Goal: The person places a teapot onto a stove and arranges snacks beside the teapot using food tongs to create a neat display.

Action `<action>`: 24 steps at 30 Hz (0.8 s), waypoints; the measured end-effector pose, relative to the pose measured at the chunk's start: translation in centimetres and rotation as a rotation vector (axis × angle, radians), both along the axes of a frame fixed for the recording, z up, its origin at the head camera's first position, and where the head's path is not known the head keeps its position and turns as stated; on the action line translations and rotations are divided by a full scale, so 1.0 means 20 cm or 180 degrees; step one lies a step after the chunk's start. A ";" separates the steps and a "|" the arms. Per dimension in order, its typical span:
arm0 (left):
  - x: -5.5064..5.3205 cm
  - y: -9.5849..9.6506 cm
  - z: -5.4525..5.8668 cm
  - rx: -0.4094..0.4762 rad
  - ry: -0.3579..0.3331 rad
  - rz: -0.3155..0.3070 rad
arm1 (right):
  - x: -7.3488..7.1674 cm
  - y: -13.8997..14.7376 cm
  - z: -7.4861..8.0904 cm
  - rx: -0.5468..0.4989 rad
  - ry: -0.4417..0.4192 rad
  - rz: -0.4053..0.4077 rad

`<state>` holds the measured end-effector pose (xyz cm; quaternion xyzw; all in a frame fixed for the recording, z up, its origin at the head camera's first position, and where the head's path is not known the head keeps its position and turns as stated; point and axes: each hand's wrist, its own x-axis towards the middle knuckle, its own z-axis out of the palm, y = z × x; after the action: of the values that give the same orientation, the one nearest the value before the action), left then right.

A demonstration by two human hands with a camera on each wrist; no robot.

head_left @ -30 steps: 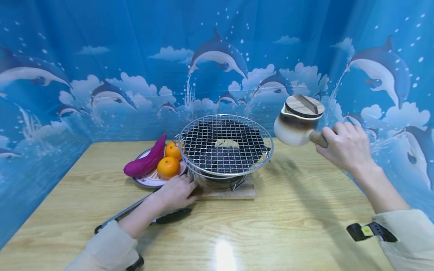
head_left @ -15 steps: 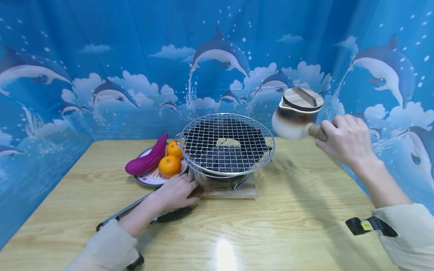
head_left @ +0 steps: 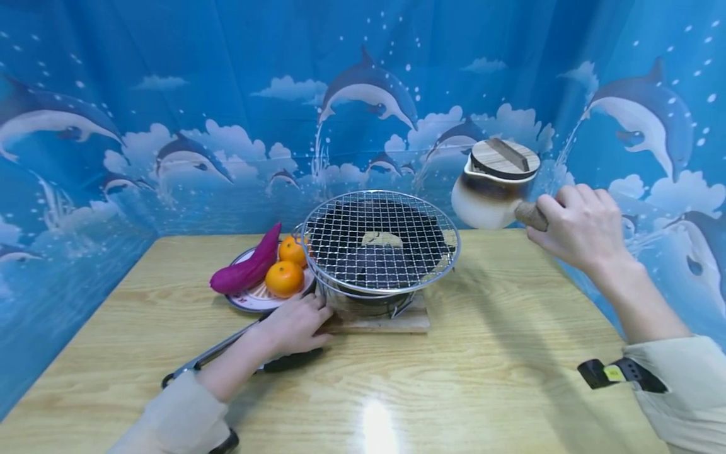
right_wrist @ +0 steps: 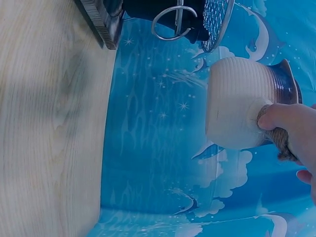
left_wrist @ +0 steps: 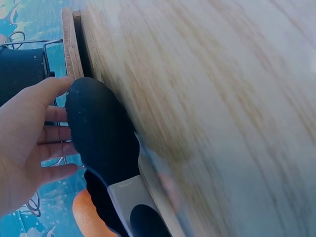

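One pot (head_left: 486, 205), right hand (head_left: 584, 228) perhaps mid-handle (head_left: 530, 215)

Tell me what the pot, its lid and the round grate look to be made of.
Pot: probably ceramic, matte white below, with a glossy brown glaze at the neck.
Lid: apparently wood, with pale visible grain and a darker bar.
Grate: metal wire, likely steel, judging by its silvery shine.

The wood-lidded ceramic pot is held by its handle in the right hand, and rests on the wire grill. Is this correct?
The wood-lidded ceramic pot does not rest on the wire grill: the head view shows it in the air, to the grill's right. The right hand holds its handle.
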<state>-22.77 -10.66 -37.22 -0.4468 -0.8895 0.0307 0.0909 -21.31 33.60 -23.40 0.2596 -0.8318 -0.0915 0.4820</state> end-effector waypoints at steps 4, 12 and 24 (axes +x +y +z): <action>0.00 -0.01 0.00 0.0019 0.0051 -0.0083 | 0.00 -0.01 0.01 0.0039 -0.0045 -0.0035; 0.00 -0.01 0.00 0.0039 0.0024 -0.0098 | 0.01 -0.04 0.03 0.0075 -0.0159 -0.0080; 0.00 -0.01 0.00 0.0023 -0.0020 -0.0077 | 0.01 -0.09 0.07 0.0092 -0.0182 0.0019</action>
<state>-22.75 -10.95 -37.23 -0.4573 -0.8844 0.0250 0.0901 -21.01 31.87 -22.04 0.2715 -0.8431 -0.0946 0.4544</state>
